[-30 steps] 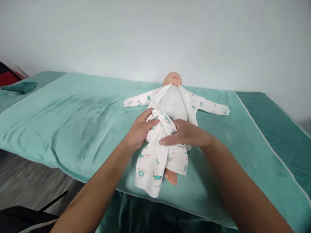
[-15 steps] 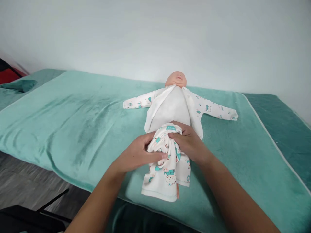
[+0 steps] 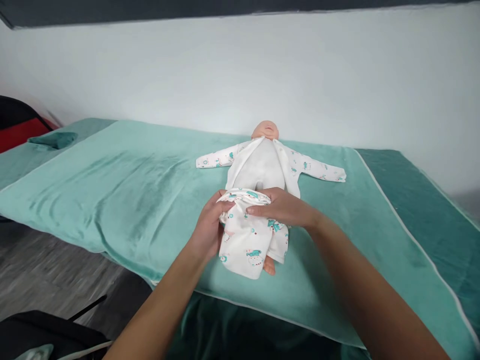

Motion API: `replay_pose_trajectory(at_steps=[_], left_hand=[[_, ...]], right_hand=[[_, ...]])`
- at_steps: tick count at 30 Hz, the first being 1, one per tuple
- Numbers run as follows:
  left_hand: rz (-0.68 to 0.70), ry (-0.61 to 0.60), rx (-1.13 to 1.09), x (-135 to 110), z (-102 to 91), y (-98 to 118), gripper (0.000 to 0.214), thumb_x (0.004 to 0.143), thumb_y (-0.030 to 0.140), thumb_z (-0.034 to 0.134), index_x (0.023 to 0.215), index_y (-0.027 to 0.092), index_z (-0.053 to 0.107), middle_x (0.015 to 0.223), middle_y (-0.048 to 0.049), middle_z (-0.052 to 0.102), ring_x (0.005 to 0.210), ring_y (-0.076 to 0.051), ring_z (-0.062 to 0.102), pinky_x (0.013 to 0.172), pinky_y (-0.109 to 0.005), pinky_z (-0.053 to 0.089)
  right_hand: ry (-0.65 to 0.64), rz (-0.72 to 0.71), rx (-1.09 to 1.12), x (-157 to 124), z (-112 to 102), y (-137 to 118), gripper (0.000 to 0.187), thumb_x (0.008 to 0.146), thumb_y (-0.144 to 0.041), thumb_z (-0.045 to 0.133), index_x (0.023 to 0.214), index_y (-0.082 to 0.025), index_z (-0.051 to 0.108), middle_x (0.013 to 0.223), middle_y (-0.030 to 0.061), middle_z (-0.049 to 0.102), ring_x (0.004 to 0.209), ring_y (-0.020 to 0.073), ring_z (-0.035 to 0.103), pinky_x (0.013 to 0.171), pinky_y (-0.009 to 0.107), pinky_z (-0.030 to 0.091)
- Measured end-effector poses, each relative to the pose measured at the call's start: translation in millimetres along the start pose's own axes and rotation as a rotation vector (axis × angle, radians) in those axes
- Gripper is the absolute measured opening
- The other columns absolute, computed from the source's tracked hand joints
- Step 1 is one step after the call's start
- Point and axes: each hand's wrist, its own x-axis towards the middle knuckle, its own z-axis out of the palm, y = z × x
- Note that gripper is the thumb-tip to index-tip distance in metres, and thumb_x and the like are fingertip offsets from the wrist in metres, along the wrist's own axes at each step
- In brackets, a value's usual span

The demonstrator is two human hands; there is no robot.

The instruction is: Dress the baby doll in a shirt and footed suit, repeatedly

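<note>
A baby doll (image 3: pixel 266 129) lies on its back, its arms inside a white printed baby jacket (image 3: pixel 320 171) that hangs open at the front over a plain white middle. Over the doll's legs are white printed baby pants (image 3: pixel 243 250), their waist end bunched up. My left hand (image 3: pixel 210 225) grips the left side of the bunched waist, thumb on top. My right hand (image 3: pixel 283 206) grips the right side, thumb pressed on the cloth. One foot (image 3: pixel 269 265) of the doll pokes out below a leg opening; the other foot is hidden.
A light green plush cover (image 3: pixel 150 175) lies beneath the doll, over a darker green one (image 3: pixel 420 200). A white wall (image 3: pixel 240 75) stands behind. At the lower left are a black object (image 3: pixel 41 335) and grey floor (image 3: pixel 56 280); a red and black item (image 3: pixel 22 132) sits far left.
The pants' gathered cloth has opened out into a flatter waist, and my left hand has moved up to its edge. More of the doll's foot shows. The camera view has tipped upward.
</note>
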Motion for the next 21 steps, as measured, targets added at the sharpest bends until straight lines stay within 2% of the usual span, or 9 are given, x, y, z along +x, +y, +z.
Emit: replay_pose_trajectory(at_steps=[4, 8, 12, 15, 17, 19, 21], left_hand=[[-0.153, -0.007, -0.033, -40.5, 3.8, 2.4, 0.024, 0.074, 0.032, 0.073, 0.091, 0.020, 0.063, 0.075, 0.0017, 0.060, 0.062, -0.013, 0.053, 0.055, -0.025, 0.041], [-0.210, 0.032, -0.202, -71.0, -0.8, -8.8, 0.022, 0.076, 0.031, 0.077, 0.090, 0.019, 0.066, 0.077, 0.0004, 0.060, 0.065, -0.012, 0.053, 0.059, -0.024, 0.043], [-0.239, 0.139, -0.321, -91.6, -3.6, -21.4, 0.021, 0.079, 0.031, 0.077, 0.092, 0.015, 0.069, 0.077, -0.0012, 0.060, 0.067, -0.012, 0.055, 0.057, -0.023, 0.045], [-0.300, 0.214, -0.394, -103.7, 2.9, -28.2, 0.024, 0.078, 0.027, 0.077, 0.096, 0.013, 0.072, 0.083, -0.0043, 0.066, 0.068, -0.013, 0.059, 0.058, -0.024, 0.047], [-0.341, 0.235, -0.437, -110.7, 9.0, -33.5, 0.028, 0.078, 0.027, 0.076, 0.102, 0.011, 0.073, 0.091, -0.0073, 0.070, 0.074, -0.016, 0.063, 0.065, -0.025, 0.052], [-0.330, 0.249, -0.446, -116.3, 12.4, -40.3, 0.031, 0.078, 0.028, 0.077, 0.104, 0.012, 0.073, 0.098, -0.0089, 0.072, 0.081, -0.018, 0.066, 0.071, -0.026, 0.054], [-0.286, 0.272, -0.409, -119.9, 10.5, -48.6, 0.032, 0.078, 0.032, 0.079, 0.102, 0.013, 0.072, 0.099, -0.0083, 0.072, 0.084, -0.017, 0.066, 0.071, -0.025, 0.053]], right_hand=[[0.070, 0.044, -0.189, -3.9, 7.8, -3.0, 0.026, 0.079, -0.047, 0.073, 0.079, -0.021, 0.074, 0.074, 0.0003, 0.071, 0.068, 0.0182, 0.061, 0.058, 0.027, 0.040], [0.078, 0.031, -0.474, -1.6, 20.5, -8.4, 0.024, 0.082, -0.040, 0.071, 0.068, -0.021, 0.067, 0.075, 0.0006, 0.071, 0.072, 0.0172, 0.061, 0.061, 0.025, 0.037], [0.007, 0.055, -0.665, -1.5, 27.6, -13.3, 0.018, 0.084, -0.034, 0.068, 0.072, -0.021, 0.070, 0.085, 0.0022, 0.074, 0.080, 0.0170, 0.063, 0.064, 0.025, 0.037], [-0.041, 0.076, -0.737, -4.0, 28.7, -14.9, 0.013, 0.082, -0.032, 0.070, 0.077, -0.021, 0.074, 0.087, 0.0019, 0.075, 0.083, 0.0176, 0.065, 0.067, 0.025, 0.037], [-0.071, 0.080, -0.770, -6.1, 28.7, -15.0, 0.011, 0.082, -0.031, 0.070, 0.078, -0.022, 0.075, 0.086, 0.0013, 0.076, 0.083, 0.0178, 0.065, 0.068, 0.025, 0.038], [-0.094, 0.076, -0.794, -8.1, 29.0, -15.0, 0.010, 0.081, -0.030, 0.071, 0.080, -0.022, 0.076, 0.087, 0.0008, 0.076, 0.084, 0.0181, 0.066, 0.069, 0.025, 0.038], [-0.101, 0.067, -0.820, -9.9, 29.9, -15.6, 0.009, 0.080, -0.030, 0.071, 0.083, -0.023, 0.076, 0.090, 0.0004, 0.076, 0.087, 0.0185, 0.066, 0.070, 0.025, 0.039]])
